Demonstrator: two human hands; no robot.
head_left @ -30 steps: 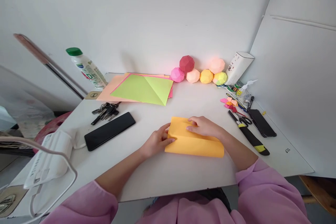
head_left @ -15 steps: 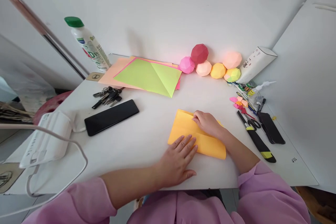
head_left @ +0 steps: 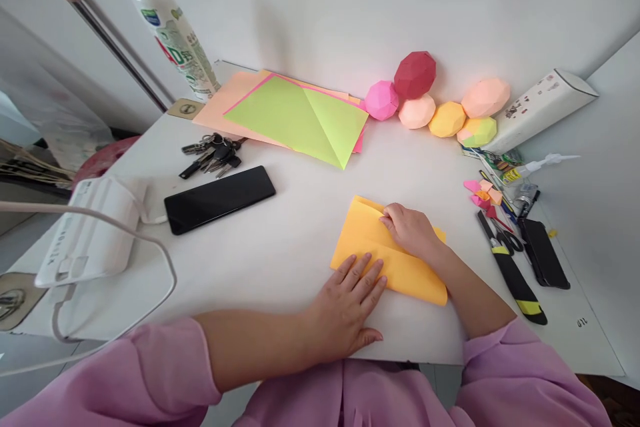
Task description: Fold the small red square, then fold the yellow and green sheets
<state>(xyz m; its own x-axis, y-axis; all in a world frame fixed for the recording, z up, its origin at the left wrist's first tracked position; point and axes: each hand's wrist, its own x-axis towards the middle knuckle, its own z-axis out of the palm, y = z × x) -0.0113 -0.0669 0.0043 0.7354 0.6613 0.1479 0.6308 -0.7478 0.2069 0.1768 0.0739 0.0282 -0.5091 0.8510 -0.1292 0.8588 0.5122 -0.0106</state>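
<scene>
A folded sheet of orange paper (head_left: 367, 230) lies on the white table in front of me, with a lengthwise fold along its near side. My left hand (head_left: 345, 303) rests flat, fingers spread, on the paper's near-left part. Toward the far edge, my right hand (head_left: 410, 230) has its fingers curled with the thumb at the paper's upper layer. The far edge stands slightly apart in layers there. What lies beneath the right palm is hidden.
Behind are stacked coloured sheets with a green one (head_left: 300, 117) on top, and faceted paper balls (head_left: 415, 75). Left: a phone (head_left: 220, 199), keys (head_left: 215, 153), a bottle (head_left: 175, 33), a white cabled device (head_left: 93, 233). Right: a utility knife (head_left: 513, 273), scissors (head_left: 509, 240), another phone (head_left: 544, 252).
The head view has shifted, so the table things appear moved. Both hands stay on the orange paper in nearly the same pose.
</scene>
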